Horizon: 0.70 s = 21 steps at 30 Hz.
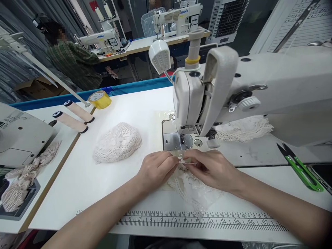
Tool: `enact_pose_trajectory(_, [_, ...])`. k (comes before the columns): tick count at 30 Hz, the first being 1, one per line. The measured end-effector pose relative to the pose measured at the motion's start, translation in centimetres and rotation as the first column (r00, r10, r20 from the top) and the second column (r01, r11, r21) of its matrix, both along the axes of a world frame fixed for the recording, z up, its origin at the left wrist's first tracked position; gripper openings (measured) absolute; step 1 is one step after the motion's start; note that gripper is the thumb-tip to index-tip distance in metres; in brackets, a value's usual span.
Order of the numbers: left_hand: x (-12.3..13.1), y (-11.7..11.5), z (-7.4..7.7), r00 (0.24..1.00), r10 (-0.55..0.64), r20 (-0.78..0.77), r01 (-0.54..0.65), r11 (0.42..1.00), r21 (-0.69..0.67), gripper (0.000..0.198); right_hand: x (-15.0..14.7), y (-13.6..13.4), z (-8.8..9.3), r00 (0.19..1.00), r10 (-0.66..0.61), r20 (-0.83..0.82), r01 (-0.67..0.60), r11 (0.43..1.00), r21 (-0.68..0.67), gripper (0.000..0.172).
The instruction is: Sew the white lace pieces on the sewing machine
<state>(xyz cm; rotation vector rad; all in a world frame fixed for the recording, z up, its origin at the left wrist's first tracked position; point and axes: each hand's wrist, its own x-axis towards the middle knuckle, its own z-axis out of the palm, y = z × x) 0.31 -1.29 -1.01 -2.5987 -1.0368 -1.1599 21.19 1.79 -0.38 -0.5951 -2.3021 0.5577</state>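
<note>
My left hand (158,168) and my right hand (213,169) meet just in front of the needle plate (171,141) of a white sewing machine (188,100). Between their fingertips they pinch the upper edge of a piece of white lace (195,192), whose rest hangs down and spreads over the table toward the ruler strip. Both hands are closed on this edge. A folded pile of lace (118,142) lies to the left of my left hand. More lace (243,129) rests behind the machine's needle area, under its arm.
Green-handled scissors (303,173) lie at the right. Two thread cones (70,121) and yellow tape (100,99) are at the back left. A ruler strip (197,218) runs along the front edge. A person (72,62) sits at another machine behind.
</note>
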Motion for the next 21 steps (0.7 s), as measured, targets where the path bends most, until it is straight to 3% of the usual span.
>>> enact_pose_trajectory(11, [0.04, -0.02, 0.71, 0.999, 0.002, -0.053, 0.001, 0.998, 0.066, 0.008, -0.08, -0.11, 0.20, 1.000, -0.002, -0.003, 0.003, 0.997, 0.073, 0.018])
enact_pose_trajectory(17, [-0.26, -0.07, 0.75, 0.997, 0.003, -0.083, 0.005, 0.995, 0.095, 0.011, 0.16, -0.12, 0.51, 0.999, -0.023, -0.028, 0.029, 0.967, 0.251, 0.024])
enact_pose_trajectory(21, [-0.13, -0.13, 0.85, 0.998, -0.006, -0.066, 0.010, 0.998, 0.063, 0.011, 0.52, -0.19, 0.69, 0.999, -0.044, -0.013, 0.045, 0.901, 0.432, 0.025])
